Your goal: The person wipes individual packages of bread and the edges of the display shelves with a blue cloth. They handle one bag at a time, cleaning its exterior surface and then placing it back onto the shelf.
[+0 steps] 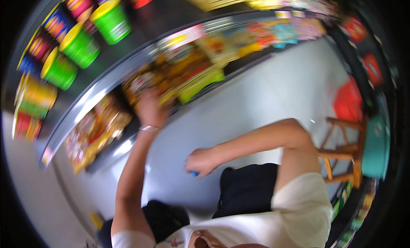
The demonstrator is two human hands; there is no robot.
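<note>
The left hand [153, 109] is reaching to the brown-and-yellow packets [181, 66] on the lower shelf [239, 66], its fingers blurring, so whether they are spreading or pinching I cannot tell; the right hand [202, 161] is hanging over the pale floor [243, 107], gripping a small blue object [195, 173] in curled fingers; above, green tubs [81, 48] with yellow rims are standing on the upper shelf [145, 23]; off to the right, a wooden stool [344, 155] is standing beside a teal bin [376, 149].

The head-worn fisheye looks down closely past the left hand [153, 110].
</note>
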